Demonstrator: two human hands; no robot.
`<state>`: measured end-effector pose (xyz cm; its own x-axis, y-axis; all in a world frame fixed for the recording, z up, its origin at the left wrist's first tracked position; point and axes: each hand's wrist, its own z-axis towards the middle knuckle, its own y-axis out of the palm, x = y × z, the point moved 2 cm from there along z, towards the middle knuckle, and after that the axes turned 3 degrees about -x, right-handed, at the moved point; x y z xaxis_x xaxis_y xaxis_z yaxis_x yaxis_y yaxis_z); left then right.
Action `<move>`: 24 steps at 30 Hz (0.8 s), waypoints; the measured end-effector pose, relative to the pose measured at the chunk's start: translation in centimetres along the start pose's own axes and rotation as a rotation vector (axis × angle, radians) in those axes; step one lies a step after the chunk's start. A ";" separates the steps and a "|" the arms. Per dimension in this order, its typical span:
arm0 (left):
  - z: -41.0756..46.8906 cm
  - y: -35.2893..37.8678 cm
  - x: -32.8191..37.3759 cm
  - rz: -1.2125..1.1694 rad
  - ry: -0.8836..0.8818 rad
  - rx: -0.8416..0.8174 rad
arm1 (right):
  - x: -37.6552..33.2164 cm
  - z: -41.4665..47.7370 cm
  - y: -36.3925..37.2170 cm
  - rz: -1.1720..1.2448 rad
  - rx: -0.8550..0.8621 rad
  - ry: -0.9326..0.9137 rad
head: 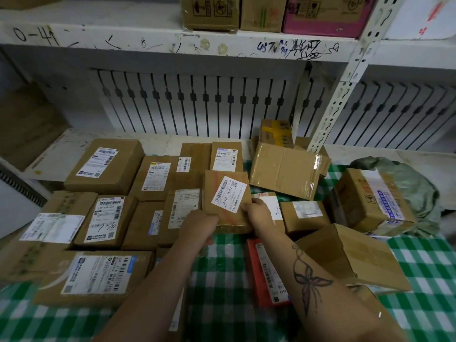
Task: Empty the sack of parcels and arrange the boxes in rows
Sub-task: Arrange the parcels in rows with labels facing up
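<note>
A flat brown box with a white label (225, 193) is held at the middle of the view. My left hand (201, 224) grips its lower left edge and my right hand (256, 211) grips its lower right edge. To the left, several labelled cardboard boxes (106, 166) lie side by side in rows on the green checked cloth (222, 280). The grey-green sack (417, 191) lies crumpled at the far right behind a taped box (372, 201).
Loose boxes sit unsorted on the right: a large tilted box (286, 169), a small box (304, 215), a red flat parcel (267, 270) and a tipped box (352, 257) beside my right forearm. A white shelf (148, 38) with boxes (209, 13) runs overhead; a perforated upright (345, 90) stands right.
</note>
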<state>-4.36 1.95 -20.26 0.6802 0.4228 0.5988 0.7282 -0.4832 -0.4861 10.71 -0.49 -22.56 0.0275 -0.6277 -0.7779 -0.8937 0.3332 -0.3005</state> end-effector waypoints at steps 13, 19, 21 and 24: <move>-0.1 1.6 0.0 -0.014 -0.115 -0.062 | 0.0 -0.2 -0.3 -0.386 0.124 0.051; -0.1 1.7 -0.2 -0.026 -0.132 0.004 | 0.7 -0.4 -0.4 -0.442 0.166 0.002; 0.0 2.1 -0.3 -0.018 -0.040 0.023 | 0.5 -0.7 -0.1 -0.479 0.163 -0.033; 0.0 2.5 -0.5 -0.041 -0.090 0.050 | 0.1 -1.1 0.7 -0.531 0.090 -0.064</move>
<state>-2.86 0.50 -21.76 0.6529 0.5098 0.5602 0.7573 -0.4261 -0.4948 9.57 -1.13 -22.24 0.4943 -0.6834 -0.5373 -0.7075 0.0428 -0.7054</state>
